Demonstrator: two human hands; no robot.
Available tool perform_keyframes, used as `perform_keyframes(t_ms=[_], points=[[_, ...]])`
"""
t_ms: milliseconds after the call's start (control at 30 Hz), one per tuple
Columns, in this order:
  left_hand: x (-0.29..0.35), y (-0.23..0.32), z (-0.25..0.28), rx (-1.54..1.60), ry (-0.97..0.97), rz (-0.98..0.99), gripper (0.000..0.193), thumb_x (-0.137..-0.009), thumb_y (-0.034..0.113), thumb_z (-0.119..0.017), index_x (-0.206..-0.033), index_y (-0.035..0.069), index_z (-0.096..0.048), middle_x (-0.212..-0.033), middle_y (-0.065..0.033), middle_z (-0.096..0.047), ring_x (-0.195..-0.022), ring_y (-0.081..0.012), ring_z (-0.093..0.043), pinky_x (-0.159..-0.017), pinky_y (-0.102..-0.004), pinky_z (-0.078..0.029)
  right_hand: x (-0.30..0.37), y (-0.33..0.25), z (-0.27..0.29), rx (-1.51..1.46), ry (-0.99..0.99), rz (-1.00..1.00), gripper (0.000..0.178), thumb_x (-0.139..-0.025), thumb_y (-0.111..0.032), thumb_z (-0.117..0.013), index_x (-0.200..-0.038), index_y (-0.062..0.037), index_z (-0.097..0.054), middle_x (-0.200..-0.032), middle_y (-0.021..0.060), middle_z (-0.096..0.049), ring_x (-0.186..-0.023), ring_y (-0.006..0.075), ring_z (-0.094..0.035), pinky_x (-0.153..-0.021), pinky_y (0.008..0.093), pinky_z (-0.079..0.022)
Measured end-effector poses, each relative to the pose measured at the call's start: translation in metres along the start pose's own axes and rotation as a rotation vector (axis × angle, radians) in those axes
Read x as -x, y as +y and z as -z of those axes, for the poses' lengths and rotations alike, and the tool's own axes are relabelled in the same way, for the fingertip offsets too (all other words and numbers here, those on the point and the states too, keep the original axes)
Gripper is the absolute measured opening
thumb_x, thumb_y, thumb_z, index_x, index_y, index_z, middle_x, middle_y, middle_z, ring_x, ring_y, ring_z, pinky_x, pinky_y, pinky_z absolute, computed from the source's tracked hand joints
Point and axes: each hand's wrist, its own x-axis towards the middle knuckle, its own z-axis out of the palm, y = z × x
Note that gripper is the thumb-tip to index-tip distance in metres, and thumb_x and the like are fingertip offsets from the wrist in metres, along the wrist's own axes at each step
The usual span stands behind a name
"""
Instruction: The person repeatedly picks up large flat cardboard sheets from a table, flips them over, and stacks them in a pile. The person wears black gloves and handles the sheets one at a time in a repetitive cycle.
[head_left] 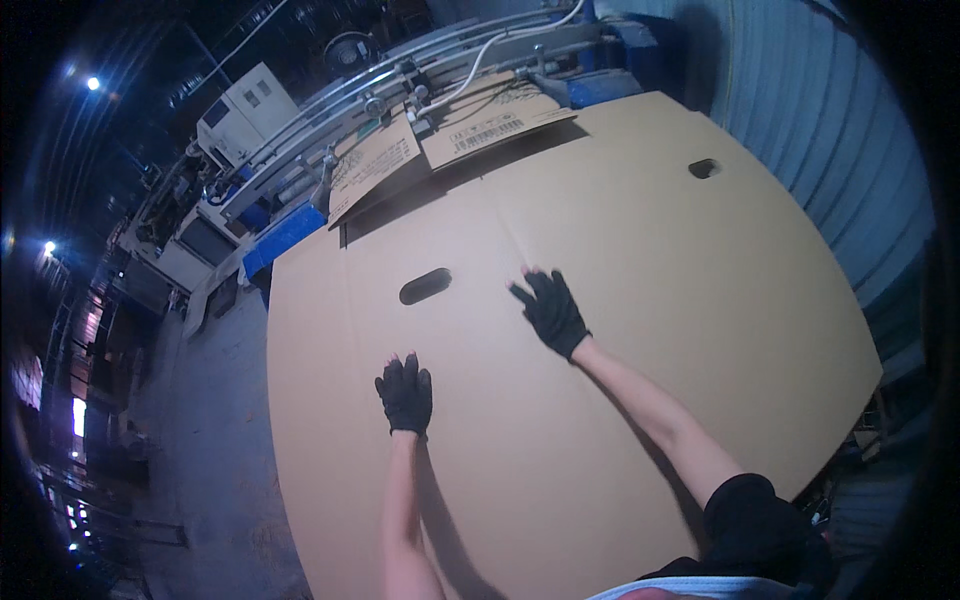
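A large flat brown cardboard sheet (620, 240) spreads out in front of me, with a rounded hand-hole (426, 286) at left of centre and another hand-hole (704, 168) at the far right. My left hand (405, 394), in a black glove with bare fingertips, is laid on the sheet below the nearer hole, fingers stretched forward. To the right of that hole my right hand (552, 312), gloved the same way, rests beside a crease with its fingers spread. Neither hand grips anything.
Beyond the sheet's far edge, printed cardboard flaps (490, 135) lie under a machine with metal rails (400, 75) and blue parts (285, 238). A corrugated wall (830, 120) stands at right. Grey floor (205, 430) runs along the left, with a white machine cabinet (248, 110) farther off.
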Motion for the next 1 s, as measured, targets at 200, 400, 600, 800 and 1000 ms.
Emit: perform_keyframes(t_ms=[200,400,600,800,1000], points=[[0.153,0.070,0.024,-0.052,-0.048,-0.046,0.048,-0.094,0.036,-0.051,-0.137,0.015,-0.049,-0.147,-0.0294,-0.035,-0.135,-0.0444,-0.037,-0.102,-0.0657,-0.031,0.181,-0.073,0.116,-0.085,-0.020,-0.006,0.051,-0.094,-0.018,-0.052,-0.144,-0.0198,-0.042,-0.146,0.0147,-0.041,-0.136,0.0310,-0.039,-0.112,0.0535,-0.029],[0.452,0.185,0.147,0.073,-0.126,-0.588,0.058,-0.093,0.045,-0.051,-0.145,0.020,-0.041,-0.153,-0.0198,-0.032,-0.143,-0.0378,-0.025,-0.109,-0.0673,-0.013,0.341,-0.138,0.222,-0.110,-0.064,-0.041,0.047,-0.091,-0.015,-0.055,-0.138,-0.0159,-0.048,-0.138,0.0178,-0.050,-0.129,0.0337,-0.047,-0.111,0.0526,-0.031],[0.558,0.194,0.220,0.067,-0.292,-0.789,0.060,-0.085,0.039,-0.061,-0.141,0.025,-0.046,-0.144,-0.0120,-0.044,-0.130,-0.0287,-0.044,-0.104,-0.0631,-0.025,0.438,-0.198,0.306,-0.183,-0.108,-0.096,0.049,-0.089,-0.016,-0.057,-0.138,-0.0140,-0.048,-0.136,0.0164,-0.050,-0.129,0.0324,-0.045,-0.111,0.0510,-0.031],[0.531,0.176,0.248,0.086,-0.038,-1.068,0.055,-0.087,0.035,-0.061,-0.139,0.023,-0.047,-0.134,-0.0063,-0.054,-0.120,-0.0260,-0.054,-0.106,-0.0613,-0.030,0.516,-0.222,0.376,-0.210,-0.098,-0.243,0.052,-0.085,-0.015,-0.062,-0.136,-0.0132,-0.053,-0.133,0.0142,-0.054,-0.128,0.0307,-0.046,-0.110,0.0508,-0.032],[0.517,0.180,0.289,0.070,-0.033,-1.184,0.050,-0.091,0.021,-0.055,-0.141,0.024,-0.047,-0.136,-0.0064,-0.052,-0.122,-0.0272,-0.052,-0.108,-0.0562,-0.032,0.586,-0.232,0.410,-0.384,0.035,-0.701,0.047,-0.085,-0.016,-0.064,-0.130,-0.0061,-0.054,-0.121,0.0143,-0.062,-0.115,0.0283,-0.057,-0.103,0.0410,-0.043]])
